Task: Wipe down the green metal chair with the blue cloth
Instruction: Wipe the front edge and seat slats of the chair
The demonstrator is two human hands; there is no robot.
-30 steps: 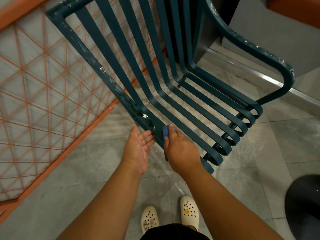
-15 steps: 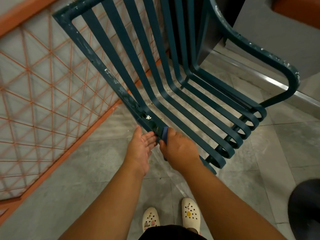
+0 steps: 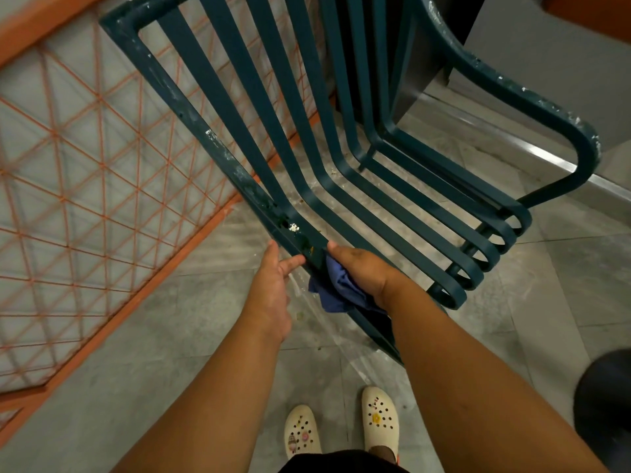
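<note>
The green metal chair (image 3: 341, 138) with long slats fills the upper middle of the head view; its left side bar carries white and yellow specks. My right hand (image 3: 365, 268) is shut on the blue cloth (image 3: 336, 288) and presses it against the lower end of that bar. The cloth hangs out below my palm. My left hand (image 3: 273, 281) is to the left of the bar, fingers spread, fingertips touching the bar's underside just beside the cloth.
An orange wire-mesh fence (image 3: 85, 172) stands close on the left. A grey wall with a metal skirting (image 3: 512, 145) runs behind the chair at right. A dark round object (image 3: 604, 404) sits at the lower right edge. My white clogs (image 3: 379, 421) stand on grey tiles.
My right hand has slid a little up the side bar and more of the blue cloth now hangs out below it. My left hand stays beside the bar.
</note>
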